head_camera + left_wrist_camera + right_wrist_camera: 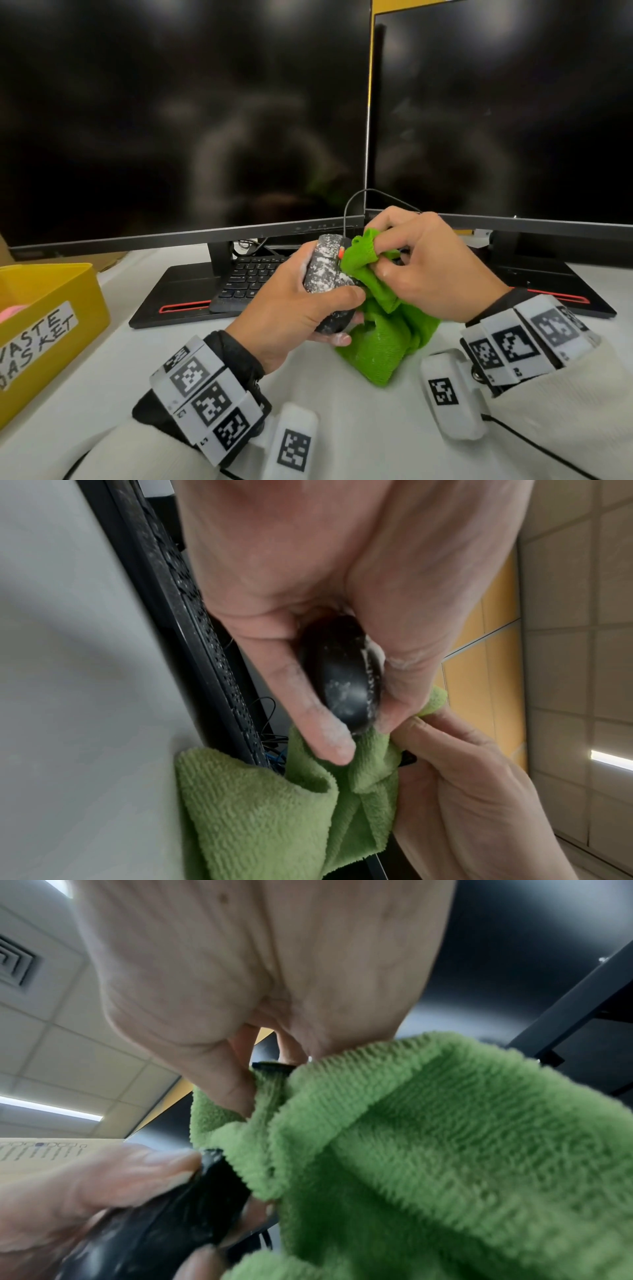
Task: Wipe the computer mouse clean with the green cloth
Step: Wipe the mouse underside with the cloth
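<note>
A black computer mouse, flecked with white powder, is held up off the desk in my left hand, thumb over its side and fingers curled under it. Its cable loops up behind it. My right hand pinches a bunched green cloth and presses its top fold against the mouse's right side by the red wheel. The cloth's lower end hangs down to the desk. From the left wrist the mouse shows dusty between my fingers, above the cloth. The right wrist view shows the cloth touching the mouse.
Two dark monitors stand close behind my hands. A black keyboard lies on the left monitor's base. A yellow waste basket sits at the left edge of the white desk.
</note>
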